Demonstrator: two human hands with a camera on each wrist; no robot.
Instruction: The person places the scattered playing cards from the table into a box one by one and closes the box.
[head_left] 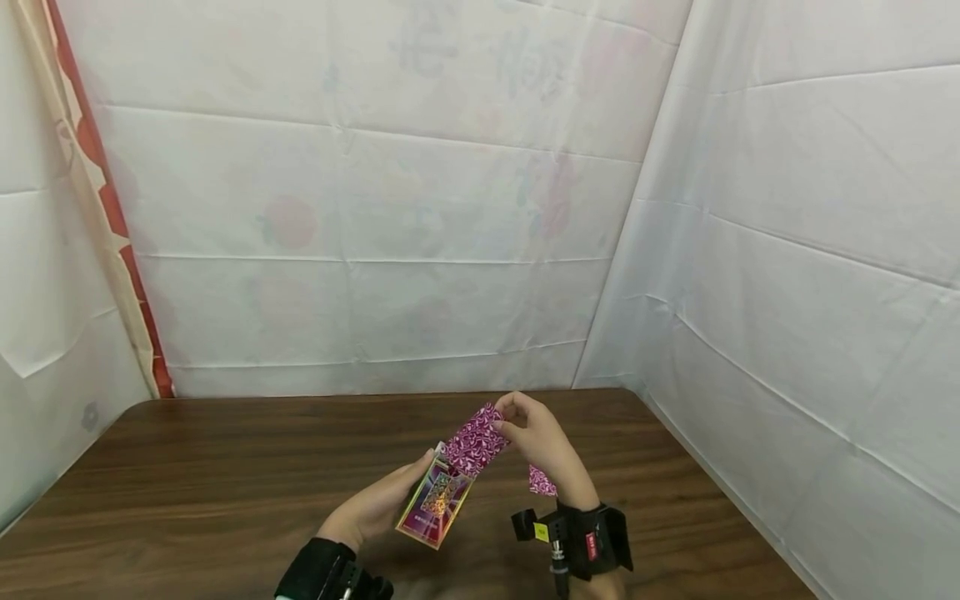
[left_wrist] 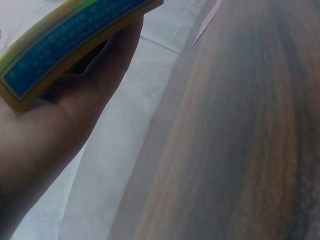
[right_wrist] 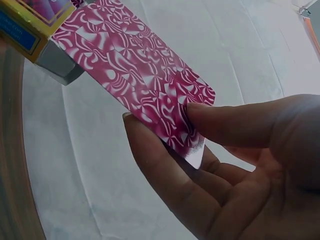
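Note:
My left hand (head_left: pixel 386 502) grips a yellow-edged card box (head_left: pixel 437 505) with a purple picture front, tilted above the table. The box's blue end panel (left_wrist: pixel 75 42) shows in the left wrist view. With thumb and fingers, my right hand (head_left: pixel 543 442) pinches a pink-and-white patterned playing card (head_left: pixel 475 440) by its far end. The card's other end meets the open top of the box; whether more cards lie beneath it, I cannot tell. In the right wrist view a box flap (right_wrist: pixel 62 62) hangs beside the card.
Another pink patterned card (head_left: pixel 542 481) lies on the brown wooden table (head_left: pixel 247 475), partly hidden by my right wrist. White cloth (head_left: pixel 450 208) hangs behind the table and along its sides. Black straps with cameras (head_left: pixel 588 542) sit on both wrists.

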